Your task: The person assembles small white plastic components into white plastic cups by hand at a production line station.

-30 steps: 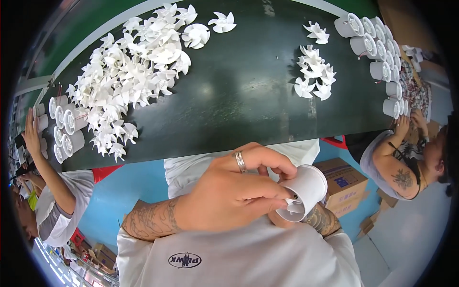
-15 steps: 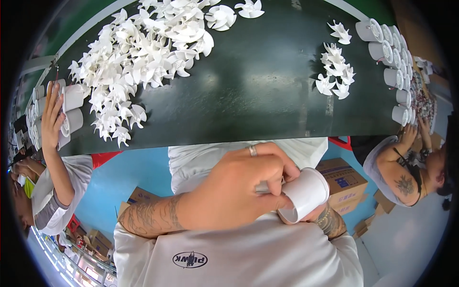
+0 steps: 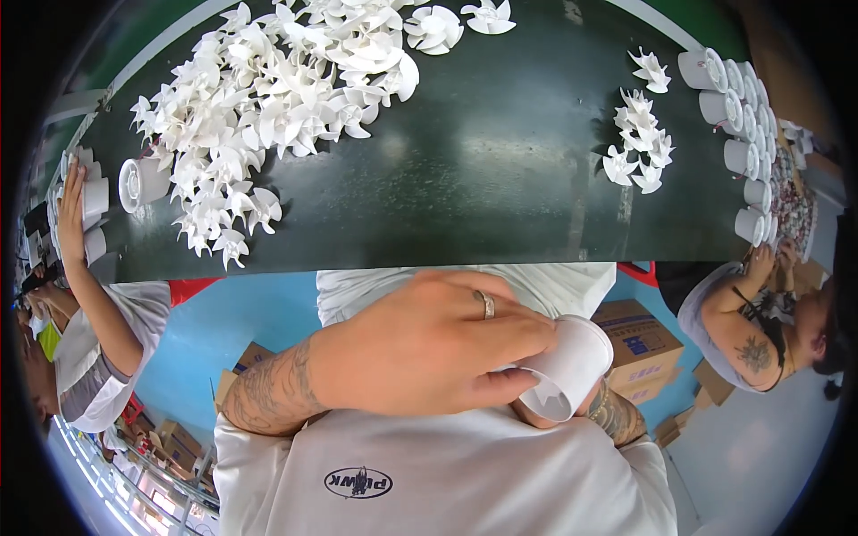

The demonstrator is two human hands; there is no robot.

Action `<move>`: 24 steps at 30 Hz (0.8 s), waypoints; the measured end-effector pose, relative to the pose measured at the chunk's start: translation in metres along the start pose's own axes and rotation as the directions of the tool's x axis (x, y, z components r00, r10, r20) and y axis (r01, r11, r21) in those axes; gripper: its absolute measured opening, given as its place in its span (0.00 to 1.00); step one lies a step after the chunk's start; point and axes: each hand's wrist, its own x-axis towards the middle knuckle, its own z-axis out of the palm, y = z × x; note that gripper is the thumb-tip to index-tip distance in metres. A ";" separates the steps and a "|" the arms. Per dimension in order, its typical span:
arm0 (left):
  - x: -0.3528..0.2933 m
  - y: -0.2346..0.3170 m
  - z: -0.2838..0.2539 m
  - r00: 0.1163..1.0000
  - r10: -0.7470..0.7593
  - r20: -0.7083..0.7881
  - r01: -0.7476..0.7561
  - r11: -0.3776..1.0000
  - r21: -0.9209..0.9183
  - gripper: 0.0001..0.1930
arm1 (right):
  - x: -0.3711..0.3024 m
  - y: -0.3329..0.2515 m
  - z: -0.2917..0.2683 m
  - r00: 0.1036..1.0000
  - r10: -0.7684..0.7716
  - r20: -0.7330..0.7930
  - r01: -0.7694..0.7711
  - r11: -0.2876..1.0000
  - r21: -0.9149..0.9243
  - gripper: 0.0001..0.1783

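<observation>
In front of my chest, a white cup-shaped housing [image 3: 581,362] is tilted with its open mouth toward my left hand [image 3: 429,344]. That hand, with a ring on it, has its fingers closed at the rim and its thumb at the opening. A pointed white piece, like a fan blade, shows inside the mouth. Beneath and behind the housing, my right hand [image 3: 534,416] supports it; most of its fingers are hidden. On the dark green table [image 3: 447,232] lies a large heap of white fan impellers [image 3: 295,107], with a smaller group [image 3: 639,125] to the right.
More white housings stand in rows [image 3: 724,112] at the table's right end. Another housing [image 3: 143,183] sits beside the heap, near a co-worker's hand [image 3: 71,214] at the left. A second co-worker [image 3: 751,330] sits at the right. Cardboard boxes [image 3: 635,344] rest on the blue floor.
My left fingers have gone from bent to straighter over the housing's rim. At the left, the co-worker's hand has shifted left with some housings, and one housing now stands apart by the heap.
</observation>
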 end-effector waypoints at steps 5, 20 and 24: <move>-0.002 -0.003 0.008 0.990 -0.127 -0.059 0.117 0.981 -0.152 0.15 | 0.005 -0.001 0.006 0.999 0.025 -0.023 -0.027 0.998 -0.060 0.22; 0.002 -0.009 -0.002 0.986 -0.131 0.103 0.127 0.991 0.052 0.23 | 0.013 -0.006 0.029 0.999 -0.002 0.036 -0.001 0.997 0.071 0.27; 0.009 -0.005 0.008 0.999 -0.029 0.041 0.030 0.999 -0.038 0.28 | 0.012 -0.009 0.050 0.997 -0.026 -0.079 0.020 0.997 -0.073 0.27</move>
